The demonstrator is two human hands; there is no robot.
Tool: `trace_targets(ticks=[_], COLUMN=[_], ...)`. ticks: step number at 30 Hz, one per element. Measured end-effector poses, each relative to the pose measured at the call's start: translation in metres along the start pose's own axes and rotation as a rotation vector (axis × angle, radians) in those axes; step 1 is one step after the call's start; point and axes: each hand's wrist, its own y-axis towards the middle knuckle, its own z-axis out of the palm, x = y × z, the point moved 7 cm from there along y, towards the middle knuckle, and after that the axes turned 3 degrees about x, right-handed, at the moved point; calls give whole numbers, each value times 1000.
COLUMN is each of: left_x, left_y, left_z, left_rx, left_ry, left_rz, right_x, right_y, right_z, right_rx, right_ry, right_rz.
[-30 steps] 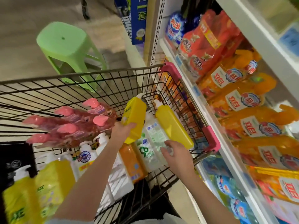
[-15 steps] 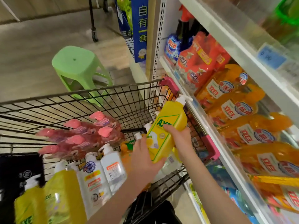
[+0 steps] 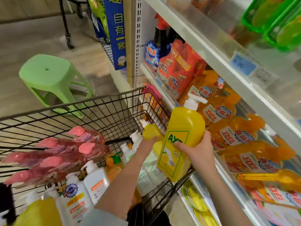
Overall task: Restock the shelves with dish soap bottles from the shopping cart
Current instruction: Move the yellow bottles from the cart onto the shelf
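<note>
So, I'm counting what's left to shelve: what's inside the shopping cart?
Inside the shopping cart: a pack of pink-capped bottles, white pump bottles, an orange bottle and a yellow pump bottle. The left hand grips another yellow bottle there. Forearms and upper bottles hide the cart floor.

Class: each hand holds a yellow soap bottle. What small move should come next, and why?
Probably carry the yellow bottle in the right hand to the shelf: it is raised beside the shelf edge, while the left hand holds a second bottle lower, in the cart.
</note>
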Motion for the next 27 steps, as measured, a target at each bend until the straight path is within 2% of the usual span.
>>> trace_targets(ticks=[3,7,12,16,21,27], left_x=[-16,-2,-30,-26,-6,11], left_y=[19,86,44,47,54,27], left_z=[1,12,16,11,3,-6], left_rx=[-54,-166,-310,-346,-299,-383], left_ry=[-48,106,294,293,144,-163], left_rz=[-16,-188,-247,-226,-203,-109], right_x=[2,0,-2,-1,0,5], right_y=[0,2,7,8,6,2], right_z=[-11,-27,-46,-53,-50,-47], right_rx=[-30,-67,-92,-109,-78,-38], right_ry=[-9,-101,-194,-191,-203,-223], right_rz=[-15,-2,-8,-30,-42,-81])
